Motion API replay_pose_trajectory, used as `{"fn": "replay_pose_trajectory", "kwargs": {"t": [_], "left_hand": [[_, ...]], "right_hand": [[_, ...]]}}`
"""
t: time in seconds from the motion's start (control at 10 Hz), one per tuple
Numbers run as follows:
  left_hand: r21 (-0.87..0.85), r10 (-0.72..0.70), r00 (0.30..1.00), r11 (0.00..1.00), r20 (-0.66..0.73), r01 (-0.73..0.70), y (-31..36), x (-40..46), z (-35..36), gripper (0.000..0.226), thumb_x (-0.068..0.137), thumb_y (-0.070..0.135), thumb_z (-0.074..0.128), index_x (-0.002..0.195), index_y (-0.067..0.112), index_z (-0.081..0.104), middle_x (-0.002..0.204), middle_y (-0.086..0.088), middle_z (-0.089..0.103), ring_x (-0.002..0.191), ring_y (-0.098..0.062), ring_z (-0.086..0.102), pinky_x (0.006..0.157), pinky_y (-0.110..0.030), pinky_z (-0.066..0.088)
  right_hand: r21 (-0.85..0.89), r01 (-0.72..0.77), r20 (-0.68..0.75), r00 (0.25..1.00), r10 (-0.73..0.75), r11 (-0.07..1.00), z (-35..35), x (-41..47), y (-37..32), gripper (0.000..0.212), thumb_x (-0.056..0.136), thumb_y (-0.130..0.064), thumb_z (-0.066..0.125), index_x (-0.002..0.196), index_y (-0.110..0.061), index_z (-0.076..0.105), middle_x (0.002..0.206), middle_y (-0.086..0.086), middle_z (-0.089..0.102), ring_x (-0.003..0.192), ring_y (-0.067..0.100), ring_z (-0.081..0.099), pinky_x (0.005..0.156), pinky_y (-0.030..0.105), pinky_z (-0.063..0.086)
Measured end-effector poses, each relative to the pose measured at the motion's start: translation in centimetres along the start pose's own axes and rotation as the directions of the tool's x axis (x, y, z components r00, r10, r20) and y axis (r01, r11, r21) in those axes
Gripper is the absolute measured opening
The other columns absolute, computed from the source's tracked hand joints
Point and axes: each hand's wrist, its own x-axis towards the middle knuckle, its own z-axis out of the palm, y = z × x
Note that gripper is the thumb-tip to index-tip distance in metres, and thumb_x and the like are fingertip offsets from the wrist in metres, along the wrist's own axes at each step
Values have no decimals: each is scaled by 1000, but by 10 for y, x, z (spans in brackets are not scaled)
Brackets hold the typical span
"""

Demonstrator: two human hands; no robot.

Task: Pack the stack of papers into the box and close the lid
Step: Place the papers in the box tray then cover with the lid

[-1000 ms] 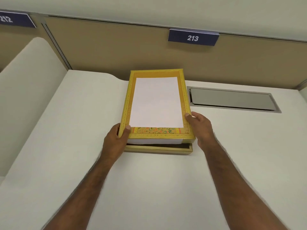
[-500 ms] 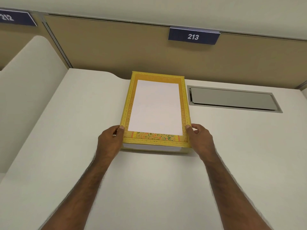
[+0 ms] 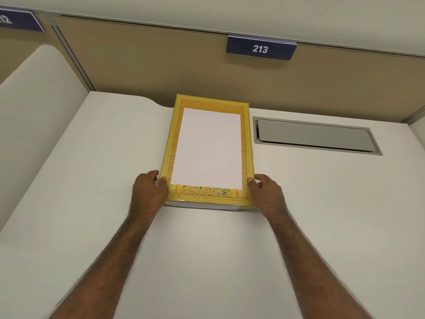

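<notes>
The left hand and right hand grasp the near corners of the yellow lid, which sits down over the box on the white desk.

Desk: pale, matte surface.
Cable hatch: grey, recessed in the desk, lid apparently slightly raised.
Partition: tan, behind the desk.
Sign 213: blue, above the desk on the partition.
Sign 212: partly cropped, far left of the desk.
</notes>
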Motion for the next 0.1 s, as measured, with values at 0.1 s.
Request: {"fn": "replay_pose_trajectory", "kwargs": {"t": [0.1], "left_hand": [[45, 74, 995, 996, -62, -71, 11, -9, 5, 46, 97, 11, 64, 140, -4, 61, 135, -24, 62, 126, -39, 59, 106, -45, 48]], "right_hand": [[0, 45, -15, 999, -45, 999, -2, -3, 7, 56, 109, -49, 58, 153, -15, 60, 132, 10, 75, 116, 30, 71, 100, 41, 56]]}}
